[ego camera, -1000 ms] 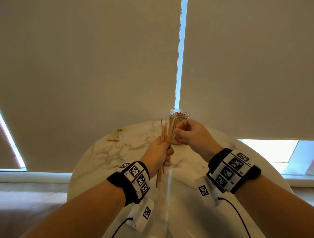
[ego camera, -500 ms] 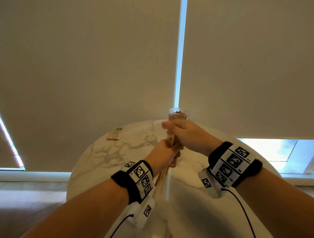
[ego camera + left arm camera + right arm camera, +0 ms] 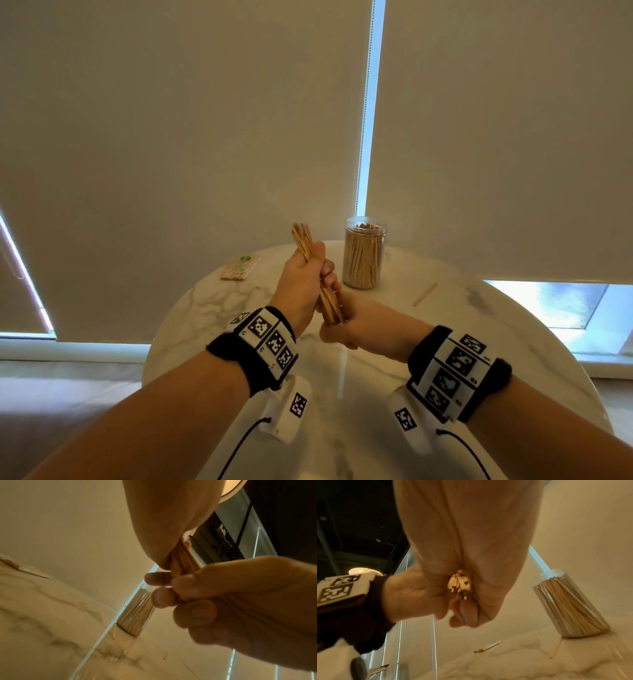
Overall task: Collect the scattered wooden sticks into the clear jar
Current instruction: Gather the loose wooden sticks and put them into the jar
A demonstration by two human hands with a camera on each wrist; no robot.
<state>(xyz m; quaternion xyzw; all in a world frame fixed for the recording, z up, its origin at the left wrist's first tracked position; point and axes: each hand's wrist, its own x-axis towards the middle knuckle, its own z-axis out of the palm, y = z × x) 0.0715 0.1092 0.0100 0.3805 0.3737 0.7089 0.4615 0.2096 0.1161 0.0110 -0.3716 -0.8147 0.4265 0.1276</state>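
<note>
My left hand (image 3: 303, 274) grips a bundle of wooden sticks (image 3: 302, 238) around its middle, above the table, with the tops leaning left. My right hand (image 3: 356, 329) holds the bundle's lower end. In the right wrist view the stick ends (image 3: 458, 585) show inside its curled palm. In the left wrist view its fingers (image 3: 163, 597) wrap the bundle (image 3: 181, 559). The clear jar (image 3: 363, 255) stands open just right of the hands, packed with sticks. One loose stick (image 3: 424, 294) lies on the table right of the jar.
The round marble table (image 3: 479, 342) ends close behind the jar, against drawn beige blinds. A flat pack of sticks with a green label (image 3: 240, 268) lies at the far left of the table. Cables run from both wristbands toward me.
My right hand left the top of the bundle near the jar and dropped to its lower end. The bundle has tilted left, so the jar now shows in full.
</note>
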